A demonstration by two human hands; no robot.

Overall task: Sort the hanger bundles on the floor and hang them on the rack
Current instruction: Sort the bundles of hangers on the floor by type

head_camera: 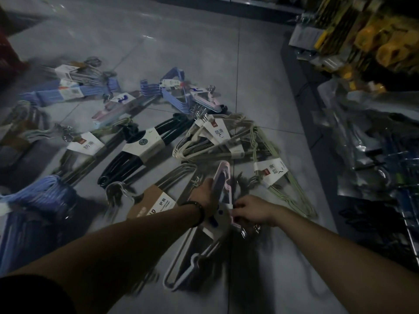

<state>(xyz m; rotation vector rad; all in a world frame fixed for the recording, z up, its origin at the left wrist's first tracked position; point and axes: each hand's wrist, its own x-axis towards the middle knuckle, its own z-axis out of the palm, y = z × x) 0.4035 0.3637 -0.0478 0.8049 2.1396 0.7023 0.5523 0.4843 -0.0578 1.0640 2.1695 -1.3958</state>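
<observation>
Several banded hanger bundles lie spread over the grey tiled floor. A pale pink and white bundle (223, 177) is lifted in the lower middle. My left hand (205, 192), with a dark bracelet at the wrist, grips its upper arm. My right hand (251, 210) pinches it near the paper band, close to the metal hooks (249, 231). Around them lie a black bundle (136, 155), a cream bundle (204, 141), a green bundle (278, 180), a brown-banded grey bundle (156, 198) and blue bundles (45, 196). The picture is dim and blurred.
A shelf unit with yellow and black packaged goods (374, 41) and bagged items (371, 141) runs along the right side. A red basket (9, 53) stands at the far left. More blue and pink bundles (176, 91) lie farther back. Bare tiles (181, 30) stretch beyond them.
</observation>
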